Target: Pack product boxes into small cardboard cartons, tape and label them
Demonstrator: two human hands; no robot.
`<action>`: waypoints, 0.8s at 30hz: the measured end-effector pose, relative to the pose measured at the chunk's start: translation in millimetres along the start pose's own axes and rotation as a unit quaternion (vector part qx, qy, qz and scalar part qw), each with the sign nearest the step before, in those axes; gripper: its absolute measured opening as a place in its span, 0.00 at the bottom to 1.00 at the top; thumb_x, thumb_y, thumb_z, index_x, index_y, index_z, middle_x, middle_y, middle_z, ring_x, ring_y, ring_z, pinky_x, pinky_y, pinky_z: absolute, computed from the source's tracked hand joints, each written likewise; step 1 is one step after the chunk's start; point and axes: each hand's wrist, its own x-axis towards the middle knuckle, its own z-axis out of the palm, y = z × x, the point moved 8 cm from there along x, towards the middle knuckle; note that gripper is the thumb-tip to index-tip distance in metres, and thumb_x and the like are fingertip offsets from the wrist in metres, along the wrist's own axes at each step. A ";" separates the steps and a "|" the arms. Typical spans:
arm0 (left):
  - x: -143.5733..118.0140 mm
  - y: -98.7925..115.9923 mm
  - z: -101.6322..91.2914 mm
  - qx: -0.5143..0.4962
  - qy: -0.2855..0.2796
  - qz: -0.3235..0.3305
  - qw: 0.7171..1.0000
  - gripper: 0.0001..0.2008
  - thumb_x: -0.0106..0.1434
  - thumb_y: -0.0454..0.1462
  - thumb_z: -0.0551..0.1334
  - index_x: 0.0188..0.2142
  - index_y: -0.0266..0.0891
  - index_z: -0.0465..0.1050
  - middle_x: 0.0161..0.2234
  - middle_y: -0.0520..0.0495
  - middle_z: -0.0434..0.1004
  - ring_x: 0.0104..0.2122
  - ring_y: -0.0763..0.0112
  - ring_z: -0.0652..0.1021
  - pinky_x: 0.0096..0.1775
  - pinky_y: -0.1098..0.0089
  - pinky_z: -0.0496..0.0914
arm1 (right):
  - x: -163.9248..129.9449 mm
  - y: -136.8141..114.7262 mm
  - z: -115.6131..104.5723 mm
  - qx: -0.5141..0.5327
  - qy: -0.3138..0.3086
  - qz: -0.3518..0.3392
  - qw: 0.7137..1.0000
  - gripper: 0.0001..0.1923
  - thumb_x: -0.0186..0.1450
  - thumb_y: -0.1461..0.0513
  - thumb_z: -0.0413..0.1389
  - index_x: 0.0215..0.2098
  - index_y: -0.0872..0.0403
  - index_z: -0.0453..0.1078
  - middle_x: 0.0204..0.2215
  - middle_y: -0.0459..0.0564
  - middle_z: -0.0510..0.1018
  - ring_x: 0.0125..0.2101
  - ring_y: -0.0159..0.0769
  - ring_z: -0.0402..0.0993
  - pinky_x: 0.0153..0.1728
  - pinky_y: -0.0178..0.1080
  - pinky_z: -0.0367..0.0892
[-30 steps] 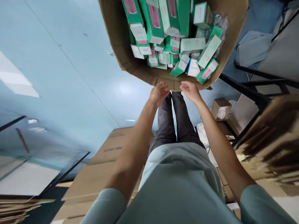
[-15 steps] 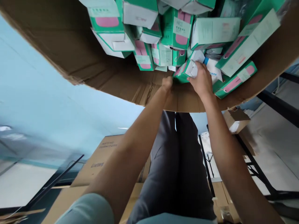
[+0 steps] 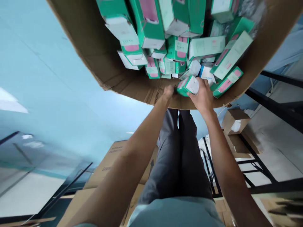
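A small green and pink box point(image 3: 183, 88) with a white end is in my right hand point(image 3: 204, 96), low inside a large cardboard carton point(image 3: 127, 88). My right thumb and fingers close around its white end, and it is tilted. My left hand point(image 3: 168, 91) is closed at the box's left end, by the carton's near wall. Its fingertips are hidden, so what they grip does not show. Just behind the held box lies a white box with blue print point(image 3: 207, 74). Similar green boxes point(image 3: 178, 47) fill the carton behind, several with white end flaps.
Clear plastic wrap point(image 3: 254, 12) lies at the carton's far right. Large printed cartons point(image 3: 111, 160) stand below on the left. Black metal frame bars point(image 3: 279, 94) run along the right, near a small open cardboard box point(image 3: 235, 121). A pale blue wall point(image 3: 47, 63) fills the left.
My right hand has drawn the green and pink box toward me, away from the boxes behind it. My left hand stays beside it. The view has shifted, showing more boxes at the back.
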 end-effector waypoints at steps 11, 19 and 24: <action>-280.6 72.2 -51.6 0.139 -0.041 0.067 0.987 0.10 0.63 0.43 0.69 0.40 0.42 0.81 0.43 0.45 0.86 0.42 0.66 0.81 0.51 0.63 0.76 | -220.5 -62.6 -138.8 0.154 0.063 0.159 0.973 0.37 0.61 0.52 0.73 0.65 0.48 0.72 0.58 0.56 0.85 0.38 0.44 0.83 0.49 0.50 0.82; -484.3 125.4 -18.6 0.315 -0.217 0.255 0.888 0.21 0.61 0.54 0.73 0.44 0.42 0.88 0.42 0.44 0.88 0.44 0.59 0.83 0.53 0.57 0.77 | -421.0 -92.6 -181.7 0.385 0.194 0.235 0.871 0.45 0.56 0.45 0.75 0.66 0.49 0.71 0.68 0.59 0.79 0.30 0.33 0.78 0.39 0.44 0.82; -619.6 107.3 27.3 0.402 -0.379 0.377 0.743 0.22 0.63 0.57 0.75 0.47 0.45 0.89 0.54 0.39 0.84 0.56 0.52 0.84 0.61 0.53 0.78 | -534.3 -107.6 -175.6 0.479 0.293 0.247 0.790 0.46 0.51 0.44 0.78 0.62 0.49 0.71 0.62 0.57 0.82 0.33 0.35 0.80 0.38 0.43 0.84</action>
